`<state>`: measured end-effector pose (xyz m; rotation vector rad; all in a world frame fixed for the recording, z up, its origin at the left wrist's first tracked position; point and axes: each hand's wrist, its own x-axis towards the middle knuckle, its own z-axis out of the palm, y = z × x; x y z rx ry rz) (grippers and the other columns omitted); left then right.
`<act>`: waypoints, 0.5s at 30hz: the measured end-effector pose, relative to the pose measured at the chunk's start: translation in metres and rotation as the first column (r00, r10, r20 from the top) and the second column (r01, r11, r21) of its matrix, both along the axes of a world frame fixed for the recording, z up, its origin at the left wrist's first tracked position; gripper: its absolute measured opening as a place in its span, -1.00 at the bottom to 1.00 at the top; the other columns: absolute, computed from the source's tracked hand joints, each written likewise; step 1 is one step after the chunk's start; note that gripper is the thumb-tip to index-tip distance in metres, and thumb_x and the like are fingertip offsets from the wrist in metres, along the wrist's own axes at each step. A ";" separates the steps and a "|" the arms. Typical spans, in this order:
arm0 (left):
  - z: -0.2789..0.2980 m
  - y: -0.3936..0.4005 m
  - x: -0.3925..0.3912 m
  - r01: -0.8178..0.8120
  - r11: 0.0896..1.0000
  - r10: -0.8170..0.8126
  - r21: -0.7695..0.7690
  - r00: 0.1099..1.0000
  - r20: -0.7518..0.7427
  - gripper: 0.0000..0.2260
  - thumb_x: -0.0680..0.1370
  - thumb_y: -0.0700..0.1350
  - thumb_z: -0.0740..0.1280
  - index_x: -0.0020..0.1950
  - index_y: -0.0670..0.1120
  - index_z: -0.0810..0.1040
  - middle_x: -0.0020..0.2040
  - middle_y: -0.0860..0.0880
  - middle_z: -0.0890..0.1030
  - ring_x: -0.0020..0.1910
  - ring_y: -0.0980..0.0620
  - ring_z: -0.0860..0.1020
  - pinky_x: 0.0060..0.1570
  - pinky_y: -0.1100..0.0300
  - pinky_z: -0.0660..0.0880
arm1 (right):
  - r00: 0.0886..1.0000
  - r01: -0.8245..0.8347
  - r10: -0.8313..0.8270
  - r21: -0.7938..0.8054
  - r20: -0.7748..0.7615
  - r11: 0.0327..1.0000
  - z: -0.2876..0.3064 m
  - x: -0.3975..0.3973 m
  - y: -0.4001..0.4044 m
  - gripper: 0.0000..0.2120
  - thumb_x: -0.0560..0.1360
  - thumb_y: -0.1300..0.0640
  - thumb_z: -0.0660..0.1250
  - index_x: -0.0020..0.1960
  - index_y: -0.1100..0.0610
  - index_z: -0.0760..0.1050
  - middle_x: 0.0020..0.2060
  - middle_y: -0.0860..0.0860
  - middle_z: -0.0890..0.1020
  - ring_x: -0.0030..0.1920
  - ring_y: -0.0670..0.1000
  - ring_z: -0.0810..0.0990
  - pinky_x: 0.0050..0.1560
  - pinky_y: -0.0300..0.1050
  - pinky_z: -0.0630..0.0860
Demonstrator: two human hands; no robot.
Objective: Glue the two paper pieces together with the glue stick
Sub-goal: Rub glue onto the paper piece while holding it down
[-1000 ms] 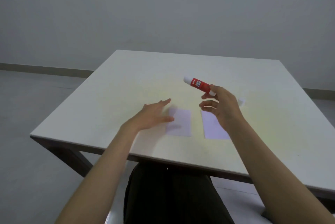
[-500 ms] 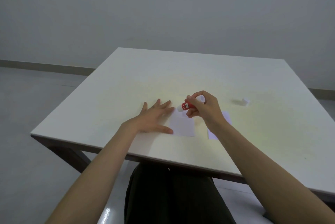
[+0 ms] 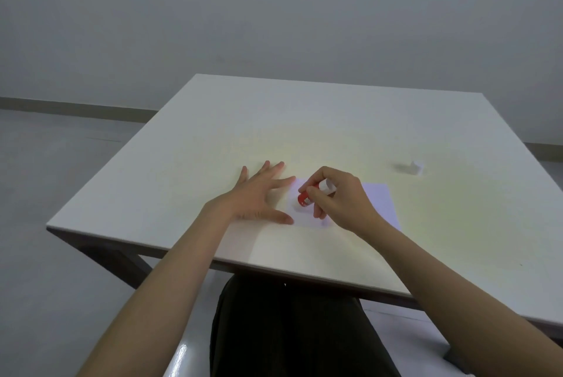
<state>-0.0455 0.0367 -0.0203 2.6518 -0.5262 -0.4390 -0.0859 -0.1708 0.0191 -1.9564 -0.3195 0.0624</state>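
Note:
Two small white paper pieces lie side by side near the table's front edge. The left paper is partly covered by both hands. My left hand lies flat with fingers spread, its thumb and forefinger pinning that paper's left edge. My right hand grips a red glue stick, tilted with its lower end down on the left paper and its white end pointing up to the right. The right paper shows behind my right wrist.
The white table stands in front of a plain grey wall. A small white cap lies on the table to the far right of the papers. My dark-trousered legs show under the front edge.
My right hand brought the glue stick down from above the table onto the left paper and drew it nearer. My left hand spread flat on the paper's left edge.

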 end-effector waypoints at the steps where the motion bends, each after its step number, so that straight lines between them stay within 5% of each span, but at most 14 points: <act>1: 0.000 0.000 0.000 -0.004 1.000 0.004 -0.010 1.000 -0.001 -0.15 0.30 0.33 0.40 0.49 0.25 0.07 0.57 0.14 -0.16 0.50 0.13 -0.32 0.41 -0.13 -0.43 | 0.999 -0.032 0.032 -0.017 -0.005 0.999 -0.001 -0.003 -0.001 -0.91 0.46 0.20 0.29 -0.18 0.18 0.54 -0.46 -0.07 0.67 -0.50 -0.01 0.58 -0.39 -0.03 0.55; 4: 0.000 0.000 0.000 -0.001 1.000 0.001 -0.005 1.000 0.003 -0.15 0.30 0.33 0.39 0.49 0.24 0.07 0.57 0.12 -0.16 0.51 0.12 -0.31 0.41 -0.13 -0.43 | 0.999 -0.045 0.045 0.004 -0.019 0.999 -0.003 0.002 -0.004 -0.91 0.45 0.20 0.29 -0.19 0.19 0.54 -0.44 -0.06 0.68 -0.48 0.01 0.61 -0.38 -0.10 0.57; 10: 0.004 -0.002 -0.001 -0.002 1.000 0.002 0.021 1.000 -0.002 -0.15 0.33 0.30 0.40 0.51 0.20 0.06 0.58 0.09 -0.16 0.52 0.08 -0.29 0.40 -0.16 -0.42 | 0.984 0.175 -0.171 0.104 -0.049 0.979 -0.002 0.035 -0.019 -0.90 0.44 0.27 0.30 -0.16 0.31 0.54 -0.28 0.30 0.68 -0.37 0.27 0.64 -0.22 0.25 0.62; 15: 0.002 -0.002 0.001 -0.011 1.000 0.011 0.021 1.000 -0.001 -0.13 0.31 0.31 0.41 0.51 0.21 0.06 0.57 0.10 -0.16 0.51 0.09 -0.30 0.39 -0.13 -0.43 | 0.993 0.110 -0.105 0.134 -0.046 0.985 -0.013 0.016 -0.026 -0.91 0.44 0.26 0.30 -0.21 0.22 0.56 -0.28 0.22 0.70 -0.42 0.19 0.64 -0.30 0.20 0.61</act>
